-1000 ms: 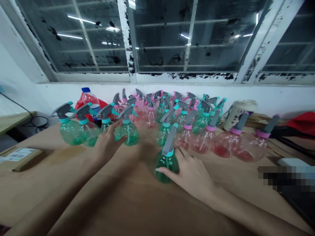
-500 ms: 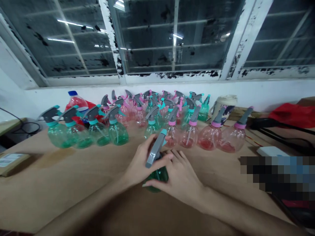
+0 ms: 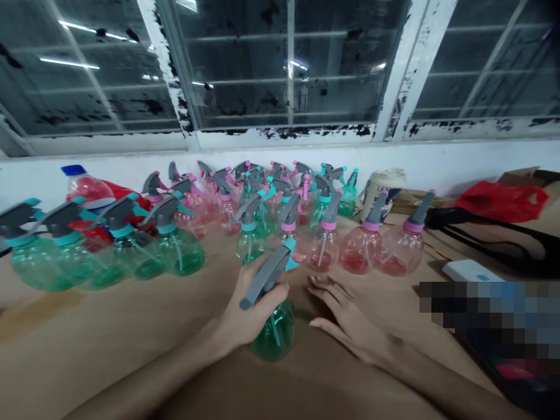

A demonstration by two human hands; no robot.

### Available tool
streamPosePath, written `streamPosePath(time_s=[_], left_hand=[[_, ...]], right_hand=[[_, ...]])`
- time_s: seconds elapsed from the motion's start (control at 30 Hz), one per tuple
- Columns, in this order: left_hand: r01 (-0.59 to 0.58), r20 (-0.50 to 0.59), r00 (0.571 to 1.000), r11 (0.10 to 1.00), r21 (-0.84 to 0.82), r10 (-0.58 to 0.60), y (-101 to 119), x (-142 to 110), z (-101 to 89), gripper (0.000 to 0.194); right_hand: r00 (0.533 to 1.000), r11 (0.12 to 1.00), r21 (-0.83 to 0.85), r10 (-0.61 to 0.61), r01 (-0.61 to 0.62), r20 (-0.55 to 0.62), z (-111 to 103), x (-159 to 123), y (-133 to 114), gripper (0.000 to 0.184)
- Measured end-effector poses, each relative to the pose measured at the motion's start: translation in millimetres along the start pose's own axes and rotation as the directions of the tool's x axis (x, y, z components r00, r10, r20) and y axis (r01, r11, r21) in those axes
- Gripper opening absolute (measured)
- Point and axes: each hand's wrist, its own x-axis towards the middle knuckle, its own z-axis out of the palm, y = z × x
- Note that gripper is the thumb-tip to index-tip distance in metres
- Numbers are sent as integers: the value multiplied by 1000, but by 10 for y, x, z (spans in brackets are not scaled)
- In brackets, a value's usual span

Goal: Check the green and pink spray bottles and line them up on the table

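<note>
A green spray bottle (image 3: 275,335) with a grey trigger head and turquoise nozzle stands at the front middle of the table. My left hand (image 3: 247,309) is closed around its neck, just under the trigger head. To the right of the bottle, apart from it, my right hand (image 3: 345,318) holds nothing, its fingers stretched out low over the table. Beyond my hands is a row of pink spray bottles (image 3: 321,254) with grey heads. On the left stand several green spray bottles (image 3: 181,254), each with a little green at the bottom.
More spray bottles crowd against the wall below the window. Near them are a large bottle with a blue cap (image 3: 74,171) and a paper cup (image 3: 380,192). At the right lie a red plastic bag (image 3: 499,199), black straps (image 3: 503,230) and a white box (image 3: 472,270).
My right hand has let go of the green spray bottle and moved right. My left hand still grips its neck. The view has swung a little to the right.
</note>
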Motion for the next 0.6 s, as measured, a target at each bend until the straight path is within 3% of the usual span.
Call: streamPosePath(time_s=[0.2, 0.37, 0.6], left_hand=[[8, 12, 1000, 1000, -13, -8, 9, 31, -4, 2], [3, 75, 997, 1000, -21, -2, 96, 52, -60, 12], [-76, 58, 995, 997, 7, 76, 87, 71, -73, 15]], right_hand=[[1000, 1000, 7, 29, -29, 3, 59, -32, 31, 54], [998, 999, -26, 43, -42, 55, 59, -42, 47, 56], [994, 998, -45, 43, -39, 102, 46, -54, 66, 59]])
